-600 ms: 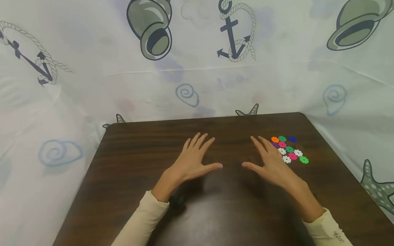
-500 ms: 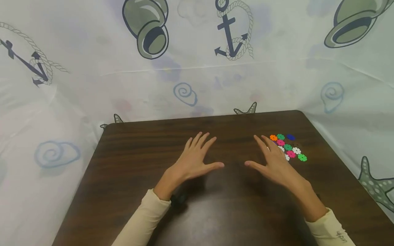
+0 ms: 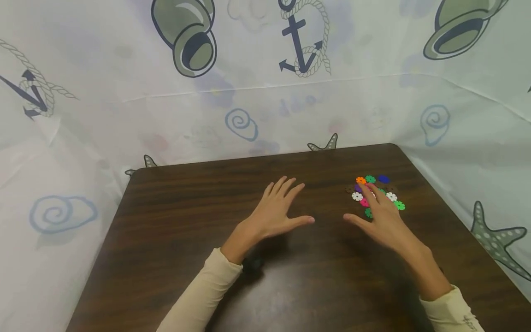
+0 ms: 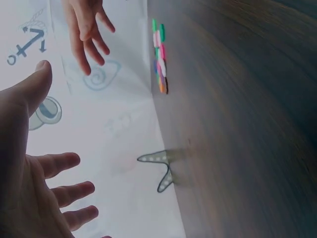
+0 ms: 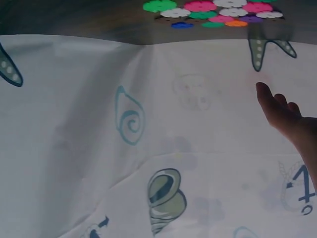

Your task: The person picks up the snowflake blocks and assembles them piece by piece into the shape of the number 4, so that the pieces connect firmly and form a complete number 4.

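Observation:
Both hands are held in the air over a dark wooden table, thumbs pointing toward each other and fingers spread. My left hand (image 3: 271,214) is left of the table's middle and holds nothing. My right hand (image 3: 383,219) holds nothing either; in the head view it overlaps a cluster of flower-shaped plastic discs and hides part of it. Among them are an orange disc (image 3: 361,180), a blue disc (image 3: 383,179), a white disc (image 3: 356,196) and a light green disc (image 3: 399,205). In the left wrist view the right hand (image 4: 89,34) is well off the tabletop.
The brown table (image 3: 186,207) has rounded back corners. A white cloth (image 3: 174,120) printed with anchors, shells and starfish hangs behind it and at both sides. A small dark object (image 3: 252,263) shows beneath the left wrist.
In the head view the table and cloth have shifted left while both hands appear farther right. The right hand now overlaps the middle of the disc cluster. Both hands keep their spread pose.

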The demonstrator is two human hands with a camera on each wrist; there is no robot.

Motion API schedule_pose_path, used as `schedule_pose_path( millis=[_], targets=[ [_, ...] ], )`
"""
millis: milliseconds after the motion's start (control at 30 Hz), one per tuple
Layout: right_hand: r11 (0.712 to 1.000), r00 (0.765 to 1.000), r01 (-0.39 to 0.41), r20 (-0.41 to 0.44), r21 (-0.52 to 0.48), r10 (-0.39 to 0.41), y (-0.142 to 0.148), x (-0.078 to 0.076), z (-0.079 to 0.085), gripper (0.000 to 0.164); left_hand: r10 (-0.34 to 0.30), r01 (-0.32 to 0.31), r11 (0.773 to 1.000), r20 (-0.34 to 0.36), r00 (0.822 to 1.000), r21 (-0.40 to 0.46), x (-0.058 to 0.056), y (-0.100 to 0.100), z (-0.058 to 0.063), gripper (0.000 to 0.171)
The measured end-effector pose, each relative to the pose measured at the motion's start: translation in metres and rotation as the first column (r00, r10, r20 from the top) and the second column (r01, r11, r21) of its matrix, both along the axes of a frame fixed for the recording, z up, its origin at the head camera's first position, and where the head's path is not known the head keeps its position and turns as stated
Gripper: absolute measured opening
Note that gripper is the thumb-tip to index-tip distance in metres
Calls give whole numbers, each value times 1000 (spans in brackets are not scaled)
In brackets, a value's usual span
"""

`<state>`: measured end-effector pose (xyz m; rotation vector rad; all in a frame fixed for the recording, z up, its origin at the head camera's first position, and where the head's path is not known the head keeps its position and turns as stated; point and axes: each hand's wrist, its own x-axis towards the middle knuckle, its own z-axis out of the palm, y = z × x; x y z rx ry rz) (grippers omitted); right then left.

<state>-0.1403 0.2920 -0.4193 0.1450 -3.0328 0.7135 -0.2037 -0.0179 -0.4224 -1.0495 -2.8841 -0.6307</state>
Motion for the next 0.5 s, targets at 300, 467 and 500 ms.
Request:
schedule_pose_path(
  millis=[300,467,500],
  targets=[
    [998,999,38,-22,-57,-40,29,1,-5,102,-46,46,998,8,999,-41,-5,34,4,94],
    [994,997,82,10,-70,-81,43,-1,-8,101,-78,78,996,15,997,-41,-8,53,3,94],
    [993,996,91,23,-70,-89,46,0,-9,101,-82,83,996,23,996,-40,-7,56,2,93]
  ],
)
